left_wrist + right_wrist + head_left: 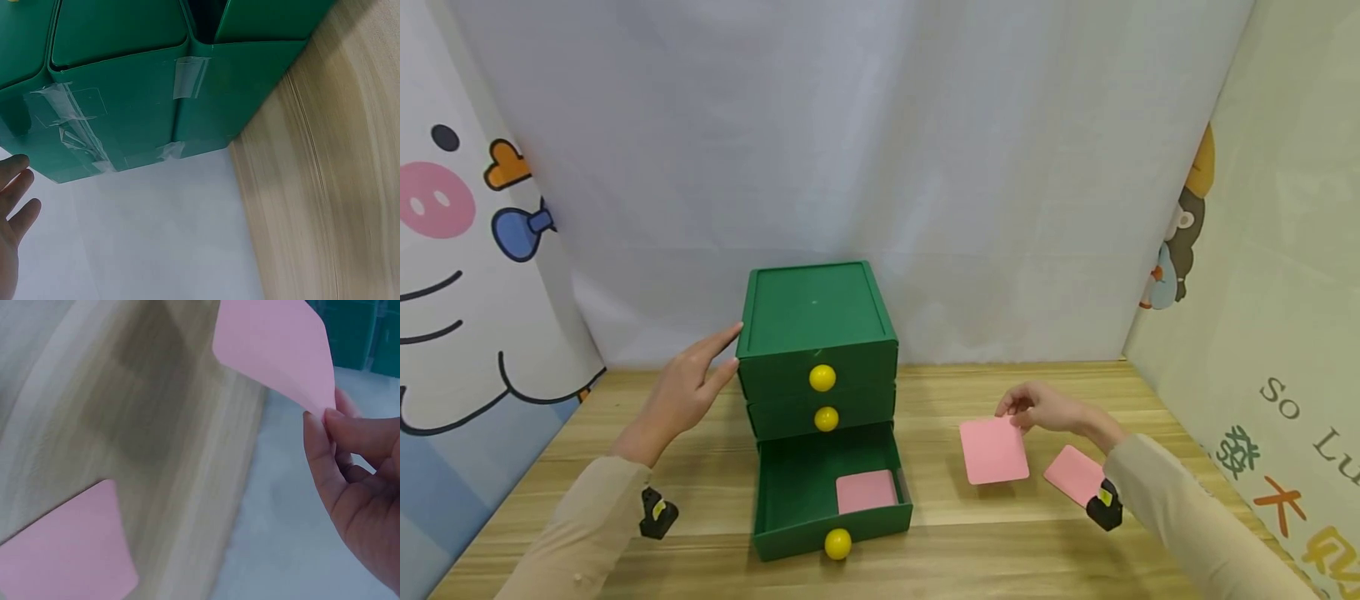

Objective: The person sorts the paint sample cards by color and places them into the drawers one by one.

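Note:
A green drawer cabinet [816, 308] with yellow round knobs stands on the wooden table. Its bottom drawer [790, 492] is pulled out and holds a pink square card [867, 492] at its right side. My left hand [688, 387] has its fingers extended, the tips at the cabinet's upper left edge; in the left wrist view they are partly cut off. Between thumb and fingers, my right hand [1045, 408] pinches the corner of another pink card [275, 344], raised above the table right of the drawer. A further pink card [1073, 473] lies flat near the right wrist.
Clear tape [190, 78] joins the cabinet's sections on its left side. A white curtain [1000, 183] hangs behind the wooden table [970, 550]. Printed cartoon panels stand at the left [467, 275] and the right [1262, 292].

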The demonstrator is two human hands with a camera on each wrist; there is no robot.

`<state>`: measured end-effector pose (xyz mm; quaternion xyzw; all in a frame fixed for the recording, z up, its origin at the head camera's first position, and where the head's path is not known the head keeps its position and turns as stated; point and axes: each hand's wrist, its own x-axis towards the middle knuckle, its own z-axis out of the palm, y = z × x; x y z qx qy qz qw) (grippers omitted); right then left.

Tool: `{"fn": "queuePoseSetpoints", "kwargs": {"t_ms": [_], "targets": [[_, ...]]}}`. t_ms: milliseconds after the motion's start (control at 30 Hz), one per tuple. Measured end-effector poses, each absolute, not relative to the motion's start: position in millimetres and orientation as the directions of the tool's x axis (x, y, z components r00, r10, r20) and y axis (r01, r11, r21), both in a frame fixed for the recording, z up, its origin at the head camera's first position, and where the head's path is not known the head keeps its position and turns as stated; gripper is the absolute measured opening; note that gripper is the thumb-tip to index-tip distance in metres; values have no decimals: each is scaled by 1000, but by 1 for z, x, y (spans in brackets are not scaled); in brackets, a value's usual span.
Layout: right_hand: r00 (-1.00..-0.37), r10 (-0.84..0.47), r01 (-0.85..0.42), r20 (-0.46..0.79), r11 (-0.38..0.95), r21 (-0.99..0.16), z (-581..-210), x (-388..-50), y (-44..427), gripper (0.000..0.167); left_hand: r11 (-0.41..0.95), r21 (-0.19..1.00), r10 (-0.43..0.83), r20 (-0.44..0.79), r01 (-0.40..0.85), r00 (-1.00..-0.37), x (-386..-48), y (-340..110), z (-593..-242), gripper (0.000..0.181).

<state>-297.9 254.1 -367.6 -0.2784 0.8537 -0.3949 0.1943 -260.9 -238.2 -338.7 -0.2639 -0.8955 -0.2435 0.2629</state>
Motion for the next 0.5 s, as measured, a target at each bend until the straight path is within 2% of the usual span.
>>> {"fn": "queuePoseSetpoints", "kwargs": {"t_ms": [200, 500], "targets": [[-750, -657, -376, -80, 522, -766, -350, -301, 237, 17, 742, 300, 344, 597, 600, -724, -261, -238, -339, 48], [-740, -667, -376, -81, 510, -774, -329, -290, 200, 18, 739, 301, 347, 597, 603, -723, -262, -238, -339, 48]]}}
